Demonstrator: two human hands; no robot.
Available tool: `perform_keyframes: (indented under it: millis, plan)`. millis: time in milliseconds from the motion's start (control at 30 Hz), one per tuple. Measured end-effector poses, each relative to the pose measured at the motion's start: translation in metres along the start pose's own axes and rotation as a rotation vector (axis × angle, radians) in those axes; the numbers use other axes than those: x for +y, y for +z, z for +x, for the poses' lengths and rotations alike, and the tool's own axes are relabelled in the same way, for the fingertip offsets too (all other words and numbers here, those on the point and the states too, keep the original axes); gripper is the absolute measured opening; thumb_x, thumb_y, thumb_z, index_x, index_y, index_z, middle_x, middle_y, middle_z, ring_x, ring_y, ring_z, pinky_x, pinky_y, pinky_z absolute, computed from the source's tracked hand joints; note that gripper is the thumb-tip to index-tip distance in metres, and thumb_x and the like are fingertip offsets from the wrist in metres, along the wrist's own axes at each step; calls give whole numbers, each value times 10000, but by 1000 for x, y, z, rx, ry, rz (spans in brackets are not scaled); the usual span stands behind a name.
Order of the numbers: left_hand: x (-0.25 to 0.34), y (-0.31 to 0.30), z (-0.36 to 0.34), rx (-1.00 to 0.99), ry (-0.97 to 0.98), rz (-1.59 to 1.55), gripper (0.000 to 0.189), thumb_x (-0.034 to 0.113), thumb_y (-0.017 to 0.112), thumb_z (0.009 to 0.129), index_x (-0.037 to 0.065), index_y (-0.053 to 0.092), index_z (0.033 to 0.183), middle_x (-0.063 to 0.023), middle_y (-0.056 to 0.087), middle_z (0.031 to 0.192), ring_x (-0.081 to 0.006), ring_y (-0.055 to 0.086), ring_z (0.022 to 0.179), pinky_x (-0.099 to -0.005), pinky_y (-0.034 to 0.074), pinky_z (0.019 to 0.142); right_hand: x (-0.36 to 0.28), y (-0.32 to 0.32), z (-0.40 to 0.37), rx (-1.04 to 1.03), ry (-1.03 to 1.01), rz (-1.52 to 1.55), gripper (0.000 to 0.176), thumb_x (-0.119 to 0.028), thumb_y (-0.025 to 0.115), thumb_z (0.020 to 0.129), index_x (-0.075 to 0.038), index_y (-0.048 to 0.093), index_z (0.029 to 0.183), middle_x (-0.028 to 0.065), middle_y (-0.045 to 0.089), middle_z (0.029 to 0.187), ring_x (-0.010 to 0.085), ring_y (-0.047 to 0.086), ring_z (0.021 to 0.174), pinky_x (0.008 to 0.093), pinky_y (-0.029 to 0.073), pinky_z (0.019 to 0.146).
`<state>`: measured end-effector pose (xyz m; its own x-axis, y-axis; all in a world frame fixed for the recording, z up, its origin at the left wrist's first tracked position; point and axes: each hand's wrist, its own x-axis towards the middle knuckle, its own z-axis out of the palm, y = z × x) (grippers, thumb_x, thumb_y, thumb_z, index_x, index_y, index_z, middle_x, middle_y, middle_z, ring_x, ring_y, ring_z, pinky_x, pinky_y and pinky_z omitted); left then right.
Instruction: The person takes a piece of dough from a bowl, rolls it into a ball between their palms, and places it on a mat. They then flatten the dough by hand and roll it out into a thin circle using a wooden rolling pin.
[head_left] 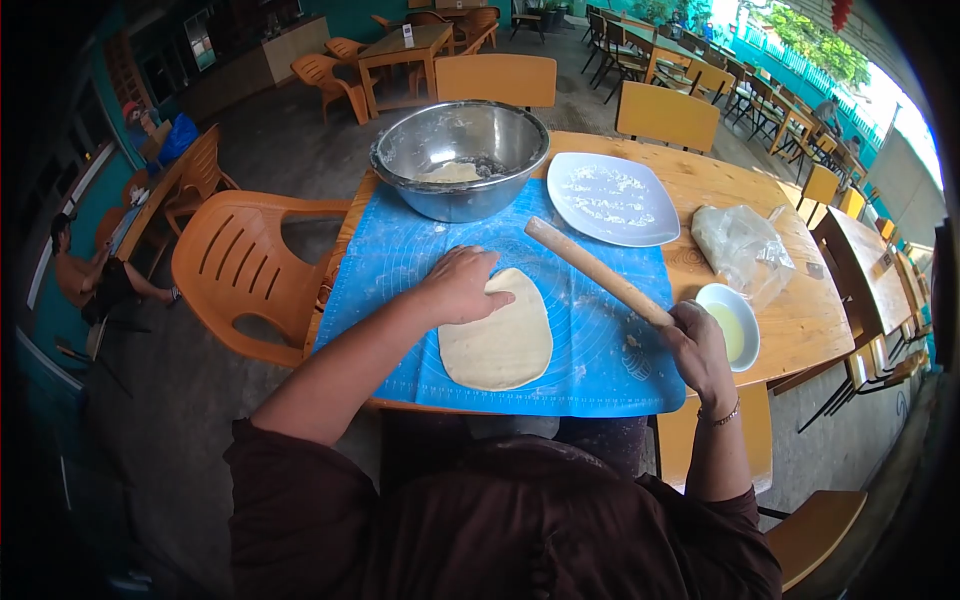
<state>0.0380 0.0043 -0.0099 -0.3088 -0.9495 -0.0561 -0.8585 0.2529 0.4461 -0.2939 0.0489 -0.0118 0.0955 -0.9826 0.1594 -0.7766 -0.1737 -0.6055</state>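
A flat sheet of dough (497, 335) lies on the blue mat (400, 355). My left hand (462, 286) rests at the dough's upper left edge, its thumb over the dough and its fingers on the mat beyond; whether it pinches the dough is hard to tell. My right hand (697, 350) is wrapped round the near end of a wooden rolling pin (600, 272), which slants up and left, clear of the dough. Behind the mat's left part stands a steel bowl (460, 205) with some dough inside. A white plate (612, 200) dusted with flour is to its right.
A small white bowl (745, 352) of pale yellow liquid sits beside my right hand. Behind it lies a clear plastic bag (742, 245) on the wooden table (790, 320). An orange chair (245, 265) stands at the table's left. A person (85, 270) sits at the far left.
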Motion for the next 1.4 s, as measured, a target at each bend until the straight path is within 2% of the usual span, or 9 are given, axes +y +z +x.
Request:
perform_keyframes:
  millis: [167, 367, 500, 667, 800, 900, 967, 1200, 1400]
  plan:
    - [2, -1, 19, -69, 6, 9, 405, 282, 735, 839, -8, 630, 1101, -197, 640, 1100, -325, 608, 1059, -409, 484, 915, -7, 22, -3, 98, -95, -177, 208, -165, 621, 812, 6, 602, 928, 212, 595, 942, 422, 602, 855, 476, 490, 770]
    - [0, 5, 17, -53, -42, -351, 279, 193, 742, 839, 2, 692, 1037, -165, 703, 981, -258, 664, 869, -374, 522, 759, -7, 58, 13, 153, -221, -380, 335, -165, 678, 820, -34, 622, 1123, 180, 590, 1014, 386, 585, 960, 465, 463, 852]
    - [11, -18, 1, -71, -21, -268, 233, 144, 756, 830, -6, 709, 1003, -107, 710, 908, -150, 649, 800, -314, 517, 728, -17, 59, 14, 275, -323, -435, 295, -189, 673, 825, -37, 623, 1073, 190, 563, 1010, 362, 560, 967, 455, 453, 832]
    - [27, -34, -28, -33, 94, -412, 157, 106, 759, 821, -9, 725, 923, -84, 700, 848, -88, 625, 740, -264, 508, 669, -53, 56, 0, 70, -466, 18, 511, -285, 744, 808, -23, 594, 1220, 228, 553, 1169, 386, 551, 1057, 439, 459, 908]
    - [38, -43, -50, -32, 262, -378, 112, 55, 743, 823, -8, 726, 914, -71, 688, 843, -89, 621, 758, -252, 507, 675, -63, 72, -3, -41, -502, 86, 477, -278, 751, 812, 2, 616, 1173, 224, 591, 1148, 399, 554, 1076, 436, 457, 947]
    - [42, -53, -66, 10, 326, -455, 84, 19, 712, 848, -16, 714, 925, -53, 679, 861, -90, 619, 786, -240, 510, 680, -62, 72, 4, -326, -601, 177, 381, -246, 726, 863, 34, 641, 1107, 166, 649, 1003, 294, 611, 957, 378, 476, 904]
    - [36, -61, -73, 61, 325, -643, 89, 8, 693, 871, -28, 689, 952, -49, 677, 890, -86, 616, 811, -232, 515, 686, -67, 63, 1, -527, -233, 644, 260, -223, 678, 931, 24, 665, 1009, 51, 653, 847, 134, 593, 833, 284, 471, 813]
    - [33, -67, -96, 230, 172, -1101, 130, 94, 669, 928, -6, 637, 1005, -56, 684, 885, -87, 657, 781, -219, 549, 663, -84, 16, 18, -444, -103, 1167, 173, -224, 648, 968, -54, 661, 941, -54, 623, 823, 19, 499, 715, 199, 410, 643]
    - [10, -27, -77, 290, -38, -1253, 169, 75, 621, 951, -43, 579, 1064, -106, 680, 919, -138, 689, 776, -273, 597, 674, -96, 26, 59, -298, -223, 836, 173, -188, 645, 967, -19, 662, 933, -22, 633, 793, 30, 536, 736, 217, 448, 654]
